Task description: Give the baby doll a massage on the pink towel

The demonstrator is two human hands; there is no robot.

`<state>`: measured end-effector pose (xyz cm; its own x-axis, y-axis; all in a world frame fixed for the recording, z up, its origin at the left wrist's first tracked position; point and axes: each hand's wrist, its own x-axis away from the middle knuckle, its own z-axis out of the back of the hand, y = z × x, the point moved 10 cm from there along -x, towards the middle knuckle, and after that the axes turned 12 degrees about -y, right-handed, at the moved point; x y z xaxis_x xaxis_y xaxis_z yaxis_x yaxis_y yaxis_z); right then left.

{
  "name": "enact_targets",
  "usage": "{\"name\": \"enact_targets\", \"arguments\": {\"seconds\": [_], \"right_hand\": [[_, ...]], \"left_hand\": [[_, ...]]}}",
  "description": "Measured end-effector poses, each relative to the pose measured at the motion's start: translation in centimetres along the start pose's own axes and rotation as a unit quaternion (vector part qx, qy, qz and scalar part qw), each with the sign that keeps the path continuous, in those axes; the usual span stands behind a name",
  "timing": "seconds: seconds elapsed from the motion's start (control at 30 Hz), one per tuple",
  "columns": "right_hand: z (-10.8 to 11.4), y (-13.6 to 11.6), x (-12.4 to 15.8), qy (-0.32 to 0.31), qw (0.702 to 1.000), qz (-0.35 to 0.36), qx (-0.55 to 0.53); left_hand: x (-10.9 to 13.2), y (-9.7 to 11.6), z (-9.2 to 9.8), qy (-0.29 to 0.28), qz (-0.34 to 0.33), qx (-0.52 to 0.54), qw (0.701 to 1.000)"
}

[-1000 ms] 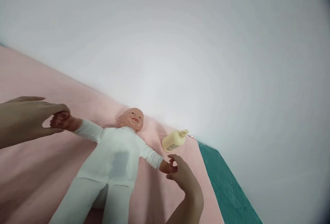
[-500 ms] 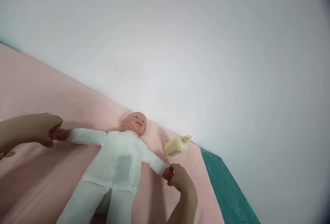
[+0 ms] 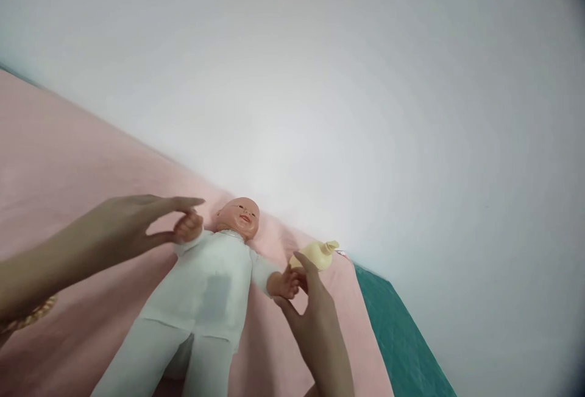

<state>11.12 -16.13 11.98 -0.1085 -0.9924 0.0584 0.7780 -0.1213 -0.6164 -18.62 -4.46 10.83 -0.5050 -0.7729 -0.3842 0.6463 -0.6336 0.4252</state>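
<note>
From my remote seat I see a pink sheet (image 3: 68, 159) spreading across the lower left of the frame, running up to a plain white wall (image 3: 320, 80) that fills the upper half. A teal surface (image 3: 402, 348) shows past the sheet's edge at lower right. A doll (image 3: 205, 281) in a white suit lies on its back on the sheet at lower centre, head toward the wall, legs running off the bottom edge. The left hand (image 3: 132, 226) comes in from the left and pinches the doll's small fist between thumb and forefinger, just beside the doll's head. The right hand (image 3: 311, 312) rises from the bottom edge and grasps the doll's other hand between thumb and fingertips, beside the torso. A cream bottle (image 3: 320, 254) lies on its side on the sheet just behind the right hand's fingers, near the wall; its label is hidden and I can read no writing on it. A golden beaded band (image 3: 27, 318) shows under the left forearm at the frame's left edge
</note>
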Motion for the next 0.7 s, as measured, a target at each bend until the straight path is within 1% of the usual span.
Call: {"name": "enact_targets", "arguments": {"seconds": [0.07,0.1,0.17,0.23,0.27,0.33,0.37,0.43,0.5,0.6,0.7], "right_hand": [[-1.9,-2.0,-0.3,-0.044,0.998,0.048,-0.004],[-3.0,-2.9,-0.5,-0.072,0.995,0.064,0.002],[-5.3,-4.2,-0.8,-0.13,0.988,0.08,0.029],[-7.5,-4.9,-0.9,-0.18,0.978,0.082,0.062],[-8.3,-5.2,-1.0,-0.196,0.974,0.084,0.077],[-9.2,-5.6,-1.1,-0.211,0.969,0.093,0.093],[-9.4,-5.7,-1.2,-0.212,0.968,0.095,0.092],[-9.6,-5.7,-1.3,-0.216,0.968,0.093,0.087],[-9.5,-5.5,-1.3,-0.223,0.967,0.09,0.087],[-8.7,-4.9,-1.3,-0.225,0.967,0.082,0.087],[-6.3,-3.5,-1.3,-0.182,0.981,0.048,0.052]], "left_hand": [[-0.3,3.7,-2.3,-0.038,-0.08,0.05,0.995],[-0.2,5.1,-3.5,-0.054,-0.117,0.076,0.989],[0.0,6.9,-6.6,-0.116,-0.161,0.115,0.973],[0.3,7.5,-9.3,-0.173,-0.183,0.155,0.955],[0.4,7.5,-10.3,-0.191,-0.184,0.167,0.95],[0.5,6.9,-11.7,-0.212,-0.171,0.179,0.945],[0.5,6.6,-12.1,-0.218,-0.163,0.182,0.945],[0.5,6.3,-12.3,-0.23,-0.155,0.195,0.941],[0.4,6.5,-11.7,-0.231,-0.158,0.211,0.936],[0.1,6.8,-9.8,-0.212,-0.157,0.198,0.944],[0.0,6.4,-6.9,-0.167,-0.151,0.14,0.964]]}}
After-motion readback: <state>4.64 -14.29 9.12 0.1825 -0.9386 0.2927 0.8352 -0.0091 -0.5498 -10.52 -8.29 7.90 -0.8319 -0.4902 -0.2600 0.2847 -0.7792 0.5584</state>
